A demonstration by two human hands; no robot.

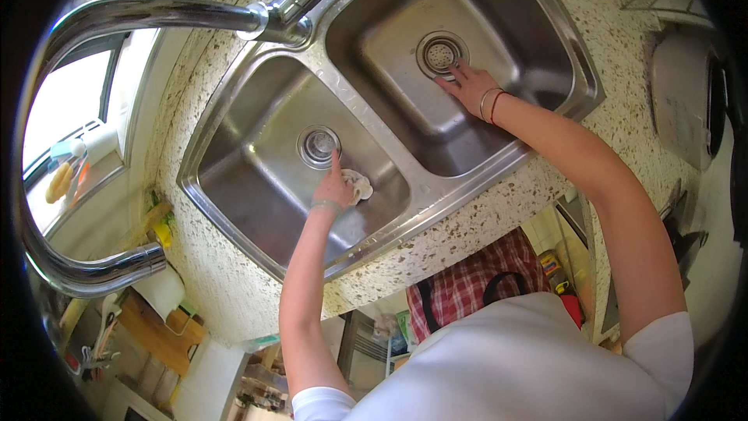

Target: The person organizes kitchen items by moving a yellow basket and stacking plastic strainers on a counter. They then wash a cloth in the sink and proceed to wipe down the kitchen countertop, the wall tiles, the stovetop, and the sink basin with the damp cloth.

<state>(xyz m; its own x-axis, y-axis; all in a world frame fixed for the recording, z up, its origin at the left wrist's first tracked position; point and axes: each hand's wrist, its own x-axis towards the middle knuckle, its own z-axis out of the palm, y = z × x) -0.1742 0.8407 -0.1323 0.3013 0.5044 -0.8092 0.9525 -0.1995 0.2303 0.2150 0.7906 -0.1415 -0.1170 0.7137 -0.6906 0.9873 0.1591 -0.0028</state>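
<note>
My left hand [333,187] is low in the left sink basin [261,210]. Its index finger stretches toward the drain [319,146], while the other fingers close on a crumpled white cloth [359,186] pressed against the basin floor. Part of that cloth is hidden under the hand. In the right basin [397,12], my right hand [472,87] lies with its fingers apart, the tips at the rim of the strainer-covered drain [440,54]. Nothing shows in its grasp.
A tall chrome faucet [156,12] rises behind the divider and curves over the left side. Speckled counter [226,296] surrounds the steel sink. A red plaid bag [487,269] is below the front edge. A wooden board [160,331] stands at lower left.
</note>
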